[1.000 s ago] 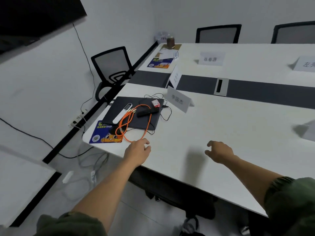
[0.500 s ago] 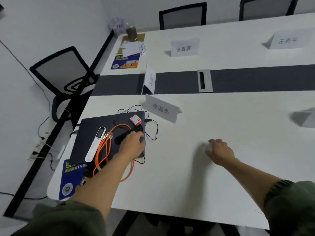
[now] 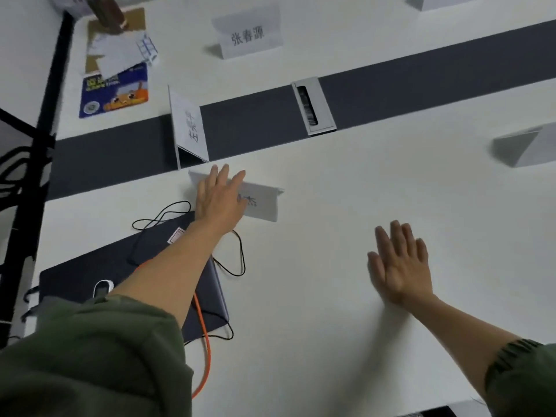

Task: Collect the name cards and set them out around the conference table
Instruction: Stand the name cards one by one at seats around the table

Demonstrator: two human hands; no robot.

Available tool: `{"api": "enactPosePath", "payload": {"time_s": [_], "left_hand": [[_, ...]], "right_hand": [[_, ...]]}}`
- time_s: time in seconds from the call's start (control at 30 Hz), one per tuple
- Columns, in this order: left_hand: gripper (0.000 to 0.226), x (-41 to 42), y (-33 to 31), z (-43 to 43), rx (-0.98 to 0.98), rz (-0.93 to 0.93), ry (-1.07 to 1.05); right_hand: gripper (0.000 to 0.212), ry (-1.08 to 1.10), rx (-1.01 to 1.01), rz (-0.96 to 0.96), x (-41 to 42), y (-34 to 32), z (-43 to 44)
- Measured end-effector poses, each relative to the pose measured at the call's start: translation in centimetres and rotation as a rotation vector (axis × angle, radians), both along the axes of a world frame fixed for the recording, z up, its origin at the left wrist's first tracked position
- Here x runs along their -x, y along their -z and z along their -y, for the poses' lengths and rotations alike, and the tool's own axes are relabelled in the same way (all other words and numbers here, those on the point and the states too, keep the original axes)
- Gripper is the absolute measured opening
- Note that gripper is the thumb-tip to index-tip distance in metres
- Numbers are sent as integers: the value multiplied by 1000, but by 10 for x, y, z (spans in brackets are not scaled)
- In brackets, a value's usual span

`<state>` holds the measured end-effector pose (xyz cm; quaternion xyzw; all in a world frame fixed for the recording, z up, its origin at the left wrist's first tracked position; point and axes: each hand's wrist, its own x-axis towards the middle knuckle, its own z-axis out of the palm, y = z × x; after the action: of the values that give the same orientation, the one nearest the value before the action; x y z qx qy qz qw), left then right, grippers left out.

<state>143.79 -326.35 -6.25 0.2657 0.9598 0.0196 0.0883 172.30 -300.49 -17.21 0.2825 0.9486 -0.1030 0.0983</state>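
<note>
My left hand [image 3: 218,198] lies with fingers spread over the left half of a white tent name card [image 3: 261,203] on the white conference table [image 3: 331,341]. It covers the card's first characters and has not closed on it. My right hand [image 3: 398,264] is flat and open over bare table, holding nothing. Another name card [image 3: 189,124] stands on the dark centre strip just beyond. A third card [image 3: 249,33] stands on the far side. A fourth card [image 3: 525,144] is at the right edge, and part of one more card [image 3: 445,1] shows at the top.
A dark laptop [image 3: 120,266] lies under my left forearm with black cables [image 3: 234,260] and an orange cable [image 3: 204,356] on it. A cable port [image 3: 313,106] sits in the centre strip. Papers and a blue card [image 3: 115,91] lie at the far left corner.
My left hand has moved forward from the laptop onto the nearest name card. The view has tilted down and closer to the table. My right hand has opened flat.
</note>
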Motion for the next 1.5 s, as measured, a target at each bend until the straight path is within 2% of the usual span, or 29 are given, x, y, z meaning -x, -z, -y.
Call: {"api": "enactPosePath", "payload": {"time_s": [0.13,0.27,0.5,0.7,0.83,1.5], "left_hand": [[34,-9,14,-26,-5,-61,90],[27,-36,18,-55,-95,-72,159],[28,-77,21,-87,-60,-60,197],[53,-61,16,-49,-42,-7,145],[42,-61,20,-23,-30,95,54],[42,-80,26,-18,-72,61,-2]], "right_hand": [[61,11,-19,-3,-1,5,0],[62,17,-33,7,-1,5,-2],[62,20,-35,-5,-1,6,-3],[62,21,-24,-25,-1,4,-3],[62,16,-11,-37,-2,4,-4],[63,25,-2,-39,-1,4,-4]]}}
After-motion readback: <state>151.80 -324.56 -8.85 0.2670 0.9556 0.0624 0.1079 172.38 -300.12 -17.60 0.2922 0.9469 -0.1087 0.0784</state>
